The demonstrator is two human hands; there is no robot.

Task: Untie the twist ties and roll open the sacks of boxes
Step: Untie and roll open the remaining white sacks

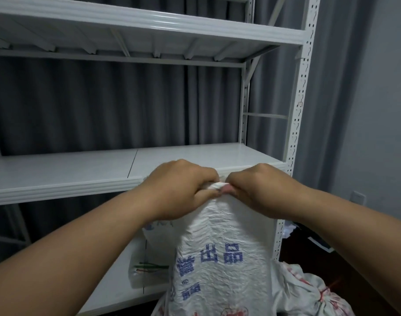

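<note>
The gathered neck of a white woven sack (220, 258) with blue print is gripped by the left hand (179, 190) and the right hand (261, 190), fingers curled round it from either side. The sack stands upright in front of the white metal shelving (65, 169); its base is cut off by the frame edge. Any twist tie is hidden under the fingers. A second tied sack (308, 290) lies at lower right, partly out of frame.
</note>
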